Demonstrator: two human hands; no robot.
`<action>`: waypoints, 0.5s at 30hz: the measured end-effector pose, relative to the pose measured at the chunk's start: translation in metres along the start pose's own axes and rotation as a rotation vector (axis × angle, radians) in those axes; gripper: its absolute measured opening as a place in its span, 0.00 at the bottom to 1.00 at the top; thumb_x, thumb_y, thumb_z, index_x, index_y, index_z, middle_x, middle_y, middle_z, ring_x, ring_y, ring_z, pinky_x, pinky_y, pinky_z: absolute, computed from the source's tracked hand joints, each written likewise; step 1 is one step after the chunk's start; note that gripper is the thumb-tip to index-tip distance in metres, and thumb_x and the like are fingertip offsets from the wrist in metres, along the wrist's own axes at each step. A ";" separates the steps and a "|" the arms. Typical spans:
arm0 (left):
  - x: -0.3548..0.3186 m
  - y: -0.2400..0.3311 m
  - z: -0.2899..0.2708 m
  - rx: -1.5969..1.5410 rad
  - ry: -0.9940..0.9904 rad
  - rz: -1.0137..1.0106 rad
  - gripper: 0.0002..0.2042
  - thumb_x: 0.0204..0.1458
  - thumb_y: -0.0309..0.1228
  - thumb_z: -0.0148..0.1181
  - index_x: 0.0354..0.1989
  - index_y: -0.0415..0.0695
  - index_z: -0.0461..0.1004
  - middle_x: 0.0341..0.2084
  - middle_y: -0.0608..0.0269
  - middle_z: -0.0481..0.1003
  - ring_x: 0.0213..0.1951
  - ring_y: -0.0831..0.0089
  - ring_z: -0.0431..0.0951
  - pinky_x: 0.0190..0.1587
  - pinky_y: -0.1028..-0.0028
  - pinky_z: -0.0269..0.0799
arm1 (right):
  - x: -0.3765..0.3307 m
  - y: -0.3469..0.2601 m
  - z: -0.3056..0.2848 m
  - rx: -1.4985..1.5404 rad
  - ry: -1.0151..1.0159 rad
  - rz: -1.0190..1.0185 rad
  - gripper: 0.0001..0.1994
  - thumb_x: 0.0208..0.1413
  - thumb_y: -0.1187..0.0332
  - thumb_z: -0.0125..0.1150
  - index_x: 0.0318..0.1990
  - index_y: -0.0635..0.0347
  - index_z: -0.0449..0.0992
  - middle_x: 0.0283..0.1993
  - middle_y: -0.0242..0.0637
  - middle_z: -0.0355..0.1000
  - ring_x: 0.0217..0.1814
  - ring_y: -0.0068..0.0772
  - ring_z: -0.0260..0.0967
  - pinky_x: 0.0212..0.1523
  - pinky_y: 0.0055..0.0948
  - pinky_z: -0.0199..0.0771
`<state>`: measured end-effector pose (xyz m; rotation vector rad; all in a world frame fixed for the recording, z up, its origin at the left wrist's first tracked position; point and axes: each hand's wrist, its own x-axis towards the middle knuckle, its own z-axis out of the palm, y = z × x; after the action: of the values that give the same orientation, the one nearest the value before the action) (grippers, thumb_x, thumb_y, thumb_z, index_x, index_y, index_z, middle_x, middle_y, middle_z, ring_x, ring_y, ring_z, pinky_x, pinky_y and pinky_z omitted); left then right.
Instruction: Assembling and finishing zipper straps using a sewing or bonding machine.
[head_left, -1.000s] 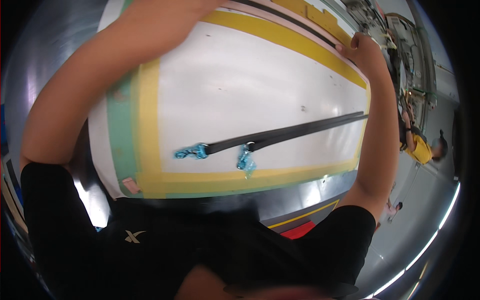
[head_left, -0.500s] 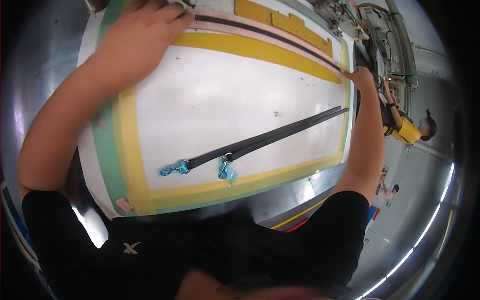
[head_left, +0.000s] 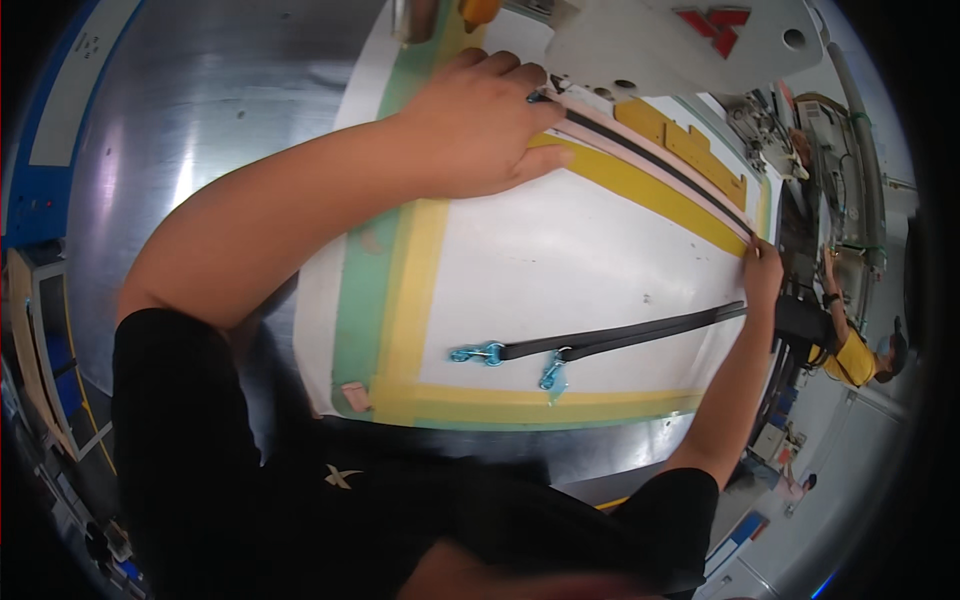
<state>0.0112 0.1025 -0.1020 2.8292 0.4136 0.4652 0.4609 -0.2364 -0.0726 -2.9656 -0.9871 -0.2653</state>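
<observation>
I am pressing my left hand (head_left: 480, 125) flat, fingers stretched and closed together, on the near end of a long pink-and-black strip (head_left: 655, 160) that is lying along the far side of the white board (head_left: 560, 270). The fingertips are pointing right, along the strip's own length, and they are covering its end just under the pale machine head (head_left: 680, 40). I cannot tell whether the thumb is pinching anything underneath.

From there the strip is running away to the right and slightly toward me, following the yellow tape border (head_left: 640, 185), until it is reaching my right hand (head_left: 762, 272). That hand is closing its fingertips on the strip's far end at the board's right edge, so each hand is holding one end and the long axis is stretching between them.

Nearer to my body, well apart from both hands, two black straps with blue clips (head_left: 600, 343) are lying loose on the board, roughly parallel to the strip. My right hand is the nearer one to their plain ends; the clip ends are sitting toward the middle.

Beyond the right edge, another person in a yellow shirt (head_left: 850, 355) is working at a separate station.
</observation>
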 end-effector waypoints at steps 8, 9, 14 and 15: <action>-0.002 -0.021 0.014 -0.142 0.055 0.049 0.27 0.59 0.48 0.60 0.62 0.42 0.77 0.59 0.54 0.76 0.63 0.55 0.71 0.69 0.55 0.59 | -0.042 -0.209 -0.038 0.243 0.018 -0.455 0.13 0.63 0.64 0.64 0.47 0.64 0.83 0.46 0.50 0.80 0.51 0.52 0.79 0.52 0.38 0.76; -0.003 -0.022 0.012 -0.147 0.049 0.054 0.27 0.57 0.46 0.61 0.61 0.41 0.78 0.59 0.54 0.76 0.63 0.55 0.71 0.68 0.54 0.59 | -0.060 -0.249 -0.044 0.386 -0.031 -0.495 0.12 0.61 0.65 0.65 0.45 0.64 0.84 0.45 0.48 0.80 0.47 0.51 0.78 0.49 0.40 0.76; -0.010 -0.013 -0.004 -0.045 0.075 0.093 0.23 0.53 0.43 0.64 0.53 0.40 0.80 0.53 0.55 0.78 0.60 0.55 0.73 0.67 0.53 0.60 | -0.088 -0.328 -0.018 0.512 -0.011 -0.762 0.14 0.57 0.68 0.65 0.50 0.57 0.84 0.51 0.41 0.79 0.48 0.51 0.78 0.48 0.40 0.78; -0.009 -0.012 -0.005 0.010 0.103 0.109 0.22 0.52 0.42 0.65 0.50 0.39 0.80 0.51 0.56 0.79 0.59 0.56 0.73 0.66 0.53 0.60 | -0.090 -0.330 -0.010 0.472 0.038 -0.814 0.14 0.56 0.69 0.64 0.50 0.55 0.84 0.52 0.39 0.78 0.48 0.50 0.78 0.48 0.40 0.78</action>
<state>-0.0012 0.1122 -0.1031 2.8556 0.2827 0.6350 0.1924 -0.0259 -0.0932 -2.0153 -1.8842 -0.0614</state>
